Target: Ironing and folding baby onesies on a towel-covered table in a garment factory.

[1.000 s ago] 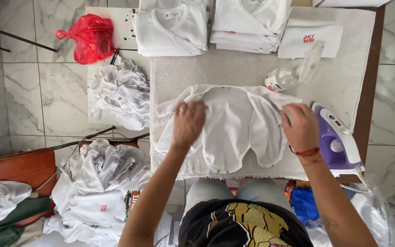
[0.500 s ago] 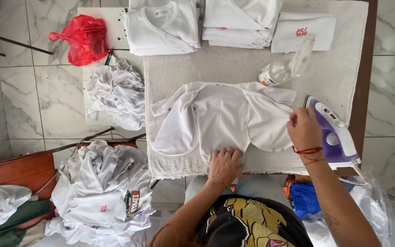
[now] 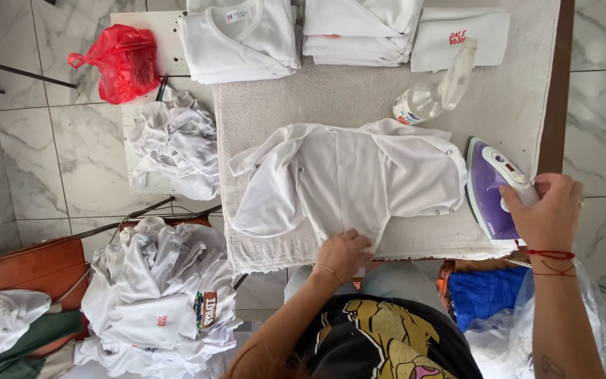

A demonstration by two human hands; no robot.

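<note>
The grey towel-covered ironing table (image 3: 359,98) lies under both hands. On it, ahead of the left hand (image 3: 344,254), the small white snap-front garment (image 3: 348,179) lies spread flat; that hand has slid from its middle to press its near hem. The right hand (image 3: 547,214), formerly on the cloth, now grips the purple and white iron (image 3: 492,189) alongside.

red bag (image 3: 122,62), spray bottle (image 3: 433,91), folded white stacks (image 3: 241,36), brown bag (image 3: 26,268).

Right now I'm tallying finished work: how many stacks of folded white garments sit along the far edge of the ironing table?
3: one far left, one in the middle, one flatter at the right. Their tops are cropped, so more may be hidden.
</note>
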